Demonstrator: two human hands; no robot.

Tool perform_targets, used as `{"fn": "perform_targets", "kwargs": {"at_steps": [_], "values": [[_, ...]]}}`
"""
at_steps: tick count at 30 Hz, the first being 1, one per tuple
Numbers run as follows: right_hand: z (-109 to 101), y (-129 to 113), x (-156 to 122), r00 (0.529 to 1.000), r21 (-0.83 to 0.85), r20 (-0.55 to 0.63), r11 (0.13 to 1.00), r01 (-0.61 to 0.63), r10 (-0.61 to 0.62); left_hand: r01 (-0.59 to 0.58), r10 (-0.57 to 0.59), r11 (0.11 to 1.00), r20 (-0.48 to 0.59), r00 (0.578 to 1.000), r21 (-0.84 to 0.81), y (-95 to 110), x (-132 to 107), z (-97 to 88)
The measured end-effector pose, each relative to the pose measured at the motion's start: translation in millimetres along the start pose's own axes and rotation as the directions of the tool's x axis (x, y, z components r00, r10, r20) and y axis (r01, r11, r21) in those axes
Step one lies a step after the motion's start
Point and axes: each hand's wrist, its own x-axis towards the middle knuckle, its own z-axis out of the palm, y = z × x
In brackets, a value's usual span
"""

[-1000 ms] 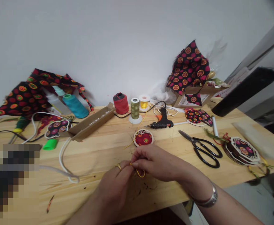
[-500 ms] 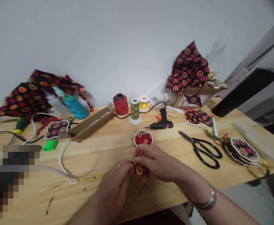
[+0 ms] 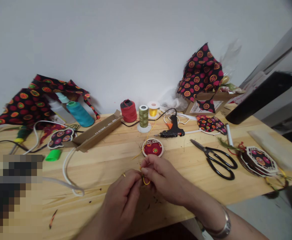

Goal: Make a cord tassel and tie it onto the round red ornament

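A small loop of yellow cord [image 3: 146,182] hangs between my hands, low in the middle of the head view. My left hand [image 3: 126,190] pinches the cord from the left, a ring on one finger. From the right, my right hand [image 3: 162,176] grips it between thumb and forefinger; its other fingers curl behind. Much of the cord is hidden in the fingers. Just beyond the fingertips lies a round ornament [image 3: 153,148] with a pale fretwork rim and red patterned fabric. A loose yellow thread crosses beside it towards the yellow spool [image 3: 153,110].
Black-handled scissors [image 3: 217,158] lie right of my hands, near stacked octagonal ornaments [image 3: 259,161]. Behind are a glue gun [image 3: 172,130], a green thread spool [image 3: 143,116] and a red one [image 3: 128,111]. Leftward lie an open cardboard box [image 3: 98,133], a green cap [image 3: 53,155] and a white cable [image 3: 65,166].
The yellow loop has become smaller and sits slightly further left. Both hands have shifted a little and stay together on the cord. Other things on the table keep their places.
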Motion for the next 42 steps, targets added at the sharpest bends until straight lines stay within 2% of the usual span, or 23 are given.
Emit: {"fn": "perform_targets", "kwargs": {"at_steps": [5,11,14,19,22,25,28,32,35,39,42], "values": [[4.6,4.8,0.2,0.996,0.047,-0.064,0.997,0.066,-0.063,0.041,-0.042,0.998,-0.026,0.999,-0.038,3.0,-0.8,-0.7],[9.7,10.9,4.6,0.997,0.356,-0.073,0.934,0.016,0.01,0.133,-0.139,0.978,-0.033,0.99,-0.159,8.0,1.0,-3.4],[12.7,15.1,6.0,0.993,0.423,-0.11,0.906,0.02,0.03,0.177,-0.192,0.961,-0.054,0.98,-0.213,8.3,1.1,-3.6],[7.9,10.4,7.7,0.983,0.576,-0.16,0.817,0.024,0.084,0.301,-0.341,0.91,-0.104,0.934,-0.286,7.0,-0.9,-1.4],[3.4,5.2,9.1,0.985,0.621,-0.147,0.783,0.02,0.091,0.361,-0.423,0.861,-0.109,0.9,-0.357,8.9,-1.2,0.6],[4.6,4.3,8.6,0.989,0.586,-0.115,0.811,-0.011,0.097,0.367,-0.449,0.832,-0.118,0.886,-0.416,10.7,-1.0,2.3],[8.0,4.7,6.0,0.986,0.532,-0.142,0.847,0.0,0.09,0.378,-0.49,0.785,-0.118,0.864,-0.49,10.1,-0.2,2.6],[7.0,5.2,4.5,0.963,0.459,-0.264,0.885,0.079,0.052,0.426,-0.593,0.593,-0.012,0.805,-0.683,7.6,2.7,1.6],[6.0,9.9,5.9,0.922,0.362,-0.387,0.921,0.146,0.006,0.425,-0.615,0.468,0.06,0.786,-0.775,7.4,4.5,1.2],[11.0,20.2,4.5,0.862,0.085,-0.483,0.972,0.221,-0.154,0.421,-0.625,0.355,0.123,0.771,-0.835,10.9,5.3,1.0],[16.5,24.3,-0.7,0.809,-0.221,-0.48,0.939,0.263,-0.339,0.403,-0.648,0.291,0.131,0.75,-0.868,15.4,6.3,0.0]]}}
